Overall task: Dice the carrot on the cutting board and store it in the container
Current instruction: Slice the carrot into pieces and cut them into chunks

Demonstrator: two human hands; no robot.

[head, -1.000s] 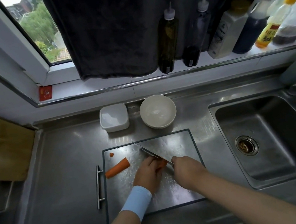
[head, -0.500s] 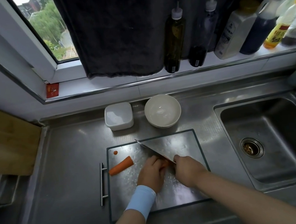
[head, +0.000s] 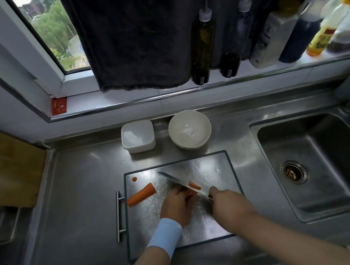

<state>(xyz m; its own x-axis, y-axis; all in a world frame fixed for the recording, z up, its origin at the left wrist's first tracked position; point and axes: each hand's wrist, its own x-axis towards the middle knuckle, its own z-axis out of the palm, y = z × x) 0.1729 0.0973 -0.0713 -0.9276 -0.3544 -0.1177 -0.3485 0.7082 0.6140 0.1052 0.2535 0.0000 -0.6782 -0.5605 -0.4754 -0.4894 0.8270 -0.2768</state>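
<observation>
The sink [head: 322,179] lies right of the steel cutting board [head: 214,167]. Behind the board stand a white bowl [head: 191,130] and a square white container [head: 137,136]; what they hold I cannot tell. On the board, the right hand [head: 230,205] grips the knife [head: 176,180]. The left hand [head: 176,205] pins a carrot piece [head: 190,193] under curled fingers. A carrot half [head: 141,194] lies on the board's left part.

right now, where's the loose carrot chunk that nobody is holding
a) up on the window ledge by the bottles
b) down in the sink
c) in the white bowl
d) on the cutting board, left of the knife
D: the loose carrot chunk lies flat on the cutting board, to the left of the knife that the right hand grips.
</observation>
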